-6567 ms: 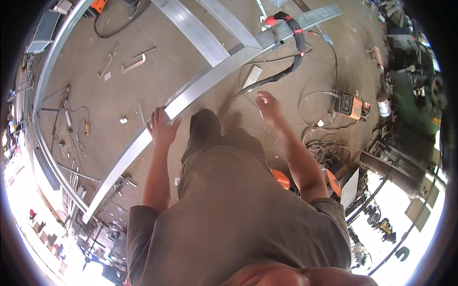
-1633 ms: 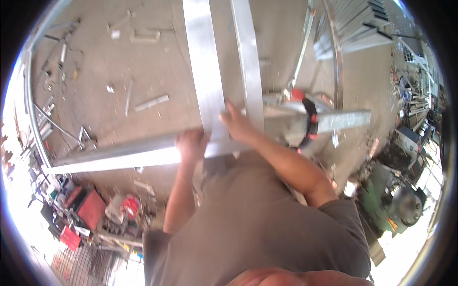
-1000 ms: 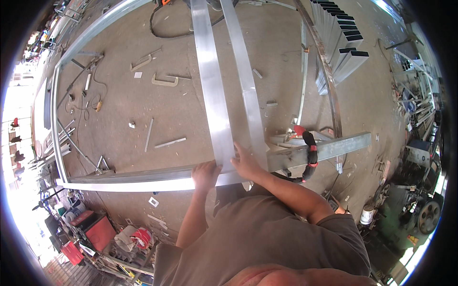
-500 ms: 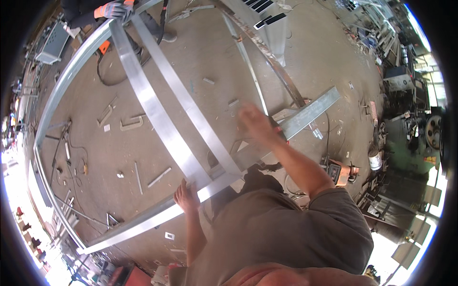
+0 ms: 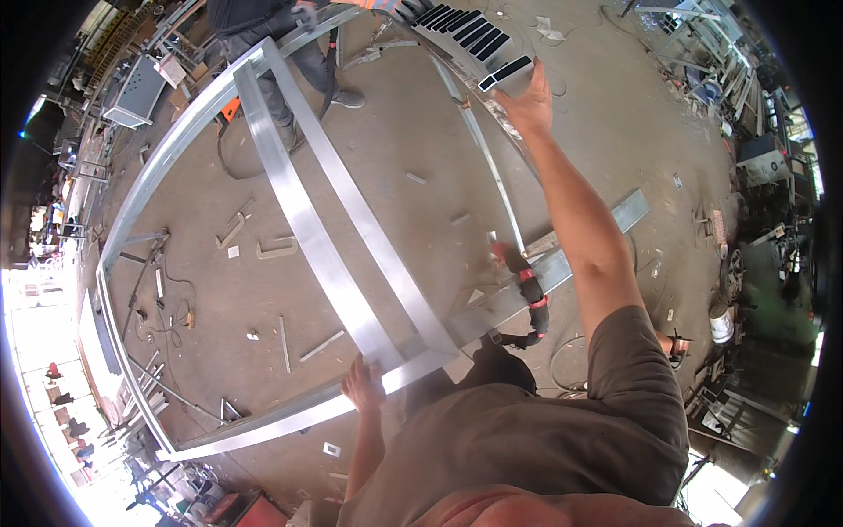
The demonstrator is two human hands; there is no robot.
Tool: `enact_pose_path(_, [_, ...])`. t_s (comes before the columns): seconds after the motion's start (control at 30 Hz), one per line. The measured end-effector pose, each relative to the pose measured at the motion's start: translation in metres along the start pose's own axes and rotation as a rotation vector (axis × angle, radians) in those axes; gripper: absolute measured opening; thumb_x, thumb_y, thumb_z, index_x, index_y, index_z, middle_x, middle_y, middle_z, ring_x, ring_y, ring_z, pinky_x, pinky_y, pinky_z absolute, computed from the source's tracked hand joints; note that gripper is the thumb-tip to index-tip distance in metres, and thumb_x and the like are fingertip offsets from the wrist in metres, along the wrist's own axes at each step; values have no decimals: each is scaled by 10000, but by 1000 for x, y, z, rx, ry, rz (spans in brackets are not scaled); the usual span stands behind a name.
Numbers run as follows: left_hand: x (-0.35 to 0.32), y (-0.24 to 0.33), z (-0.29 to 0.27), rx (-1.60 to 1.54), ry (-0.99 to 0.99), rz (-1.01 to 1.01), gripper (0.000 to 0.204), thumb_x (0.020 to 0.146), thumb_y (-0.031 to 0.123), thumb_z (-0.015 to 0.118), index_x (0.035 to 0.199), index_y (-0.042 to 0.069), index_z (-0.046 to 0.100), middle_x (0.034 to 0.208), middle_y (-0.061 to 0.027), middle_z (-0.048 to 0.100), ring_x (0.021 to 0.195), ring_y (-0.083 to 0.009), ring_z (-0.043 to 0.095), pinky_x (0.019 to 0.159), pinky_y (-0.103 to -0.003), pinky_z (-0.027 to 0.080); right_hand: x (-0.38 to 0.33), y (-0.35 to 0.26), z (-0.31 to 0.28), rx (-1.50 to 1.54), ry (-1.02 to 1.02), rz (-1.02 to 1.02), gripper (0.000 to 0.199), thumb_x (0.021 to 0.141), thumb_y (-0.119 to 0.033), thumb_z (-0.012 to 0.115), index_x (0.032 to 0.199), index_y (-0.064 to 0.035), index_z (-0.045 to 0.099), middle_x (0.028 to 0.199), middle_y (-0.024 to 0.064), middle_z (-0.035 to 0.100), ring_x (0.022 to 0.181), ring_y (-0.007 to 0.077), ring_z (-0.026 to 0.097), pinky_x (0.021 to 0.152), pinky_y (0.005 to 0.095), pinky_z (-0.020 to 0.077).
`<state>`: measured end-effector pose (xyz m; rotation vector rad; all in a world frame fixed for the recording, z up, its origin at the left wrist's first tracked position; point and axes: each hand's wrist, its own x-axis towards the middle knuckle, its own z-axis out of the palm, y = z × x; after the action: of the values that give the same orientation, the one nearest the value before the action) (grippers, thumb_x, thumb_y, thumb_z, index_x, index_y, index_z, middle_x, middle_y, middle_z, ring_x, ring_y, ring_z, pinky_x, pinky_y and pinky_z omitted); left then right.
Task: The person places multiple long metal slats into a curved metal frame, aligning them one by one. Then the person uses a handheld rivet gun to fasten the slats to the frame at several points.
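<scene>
My left hand [image 5: 363, 385] grips the near rail of a large silver metal frame [image 5: 290, 417], close to where two crossbars [image 5: 320, 250] join it. Far out to the right, my right arm is stretched forward. My right hand [image 5: 529, 104] is closed around the end of a rectangular metal tube [image 5: 520, 75], the nearest of a row of tubes [image 5: 470, 37] with dark hollow ends. The tube's far length is not visible. Near my right side, a black welding torch [image 5: 532, 294] with red bands lies across a grey beam [image 5: 562, 263].
A co-worker [image 5: 263, 39] stands at the frame's far corner, one orange-cuffed sleeve reaching toward the tubes. C-clamps [image 5: 277, 248], metal offcuts [image 5: 322, 345] and cables lie on the floor inside the frame. A white bucket [image 5: 721, 325] and machines [image 5: 762, 162] line the right side.
My right hand has swung forward from over the grey beam to the tube row and taken hold of a tube. My left hand stays on the frame. The co-worker has moved toward the tubes.
</scene>
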<state>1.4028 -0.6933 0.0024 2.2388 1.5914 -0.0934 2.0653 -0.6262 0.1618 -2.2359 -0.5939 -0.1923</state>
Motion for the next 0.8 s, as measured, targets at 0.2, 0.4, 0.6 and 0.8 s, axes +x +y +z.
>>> enact_pose_path(0.2, [1, -12, 6, -54, -25, 1, 596, 1048, 456, 532, 1561, 158, 475, 1499, -170, 575, 1366, -386, 541, 1191, -570, 279, 6, 17, -34, -107, 128, -62, 1156, 713, -452, 905, 1579, 29, 310, 1419, 231, 560, 1360, 394, 517, 1137, 472, 437])
enact_pose_path(0.4, [16, 31, -28, -289, 58, -14, 646, 1019, 373, 607, 1575, 89, 439, 1576, -259, 451, 1418, -440, 477, 1189, -587, 318, -10, -24, -110, -12, 203, -245, 1167, 674, -386, 940, 1545, 81, 321, 1413, 235, 529, 1326, 406, 515, 1105, 455, 460])
enact_pose_path(0.6, [65, 191, -177, -1079, 28, 619, 793, 1015, 332, 674, 1629, 7, 292, 1616, -248, 387, 1446, -373, 477, 1177, -511, 399, -118, -114, -183, -68, -292, -764, 1007, 656, -239, 915, 1514, -39, 428, 1430, 197, 505, 1309, 399, 522, 1113, 472, 449])
enact_pose_path(0.8, [45, 273, -303, -1048, -466, 607, 980, 949, 331, 794, 1662, 17, 200, 1501, -224, 513, 1260, -300, 623, 1045, -415, 511, -196, -132, -190, 138, -648, -1025, 917, 653, -188, 878, 1473, -67, 485, 1382, 189, 558, 1291, 396, 540, 1097, 501, 451])
